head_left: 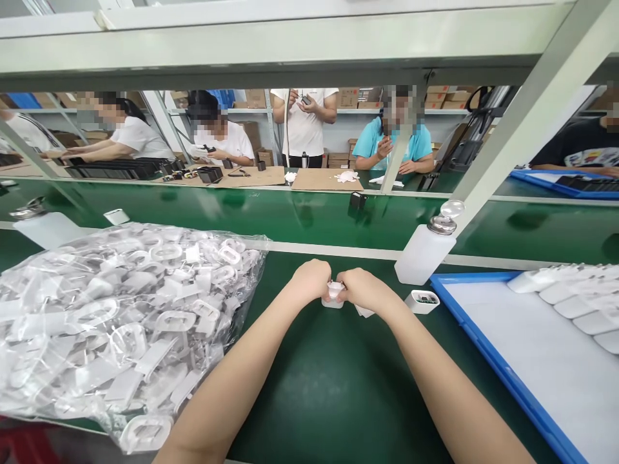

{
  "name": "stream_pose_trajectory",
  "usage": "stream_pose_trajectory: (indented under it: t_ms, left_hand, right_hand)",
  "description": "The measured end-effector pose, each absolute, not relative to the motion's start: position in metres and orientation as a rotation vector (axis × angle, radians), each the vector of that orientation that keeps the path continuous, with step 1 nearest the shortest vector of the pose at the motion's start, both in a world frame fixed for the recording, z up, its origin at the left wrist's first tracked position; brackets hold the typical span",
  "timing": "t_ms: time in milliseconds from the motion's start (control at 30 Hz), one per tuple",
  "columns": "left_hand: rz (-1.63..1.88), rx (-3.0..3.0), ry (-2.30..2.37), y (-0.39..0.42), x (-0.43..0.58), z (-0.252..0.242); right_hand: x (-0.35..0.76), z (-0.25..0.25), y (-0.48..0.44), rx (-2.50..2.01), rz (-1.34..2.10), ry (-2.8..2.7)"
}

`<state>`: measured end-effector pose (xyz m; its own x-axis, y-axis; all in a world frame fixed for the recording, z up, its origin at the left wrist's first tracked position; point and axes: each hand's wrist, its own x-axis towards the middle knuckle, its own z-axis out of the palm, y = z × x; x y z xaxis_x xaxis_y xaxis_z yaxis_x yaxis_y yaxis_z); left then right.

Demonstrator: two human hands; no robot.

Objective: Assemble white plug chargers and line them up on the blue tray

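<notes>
My left hand (312, 281) and my right hand (365, 290) meet over the green bench, both closed on a small white plastic charger housing (333, 298). The fingertips press on it from either side and hide much of it. Below my right hand, part of another white piece (364, 312) shows; whether the hand touches it I cannot tell. To the right lies a white housing (422, 301) with its end open and a green circuit board inside. On the left, a clear plastic bag (145, 309) is heaped with white plastic covers and rings.
At right, a blue-rimmed tray (476, 345) holds a row of white housings (575, 299). A white pump bottle (425, 252) stands behind it; another bottle (46, 227) is at far left. A black block (358, 200) lies on the green belt (309, 216). Several people sit or stand beyond.
</notes>
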<state>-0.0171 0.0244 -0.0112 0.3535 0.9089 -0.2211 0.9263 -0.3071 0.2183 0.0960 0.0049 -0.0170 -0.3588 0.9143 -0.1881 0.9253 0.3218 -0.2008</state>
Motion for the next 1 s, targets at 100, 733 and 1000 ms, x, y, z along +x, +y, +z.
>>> stream_pose_trajectory:
  t_ms: [100, 733, 1000]
  left_hand:
    - [-0.006, 2.325, 1.574, 0.024, -0.021, -0.013]
    - [-0.248, 2.414, 1.601, 0.019, -0.010, -0.004]
    - [-0.294, 2.378, 1.566, 0.029, -0.010, -0.006]
  right_hand:
    - [0.097, -0.017, 0.004, 1.749, -0.399, 2.531]
    - [0.087, -0.010, 0.001, 1.778, -0.345, 2.442]
    - [0.087, -0.006, 0.012, 1.724, -0.383, 2.440]
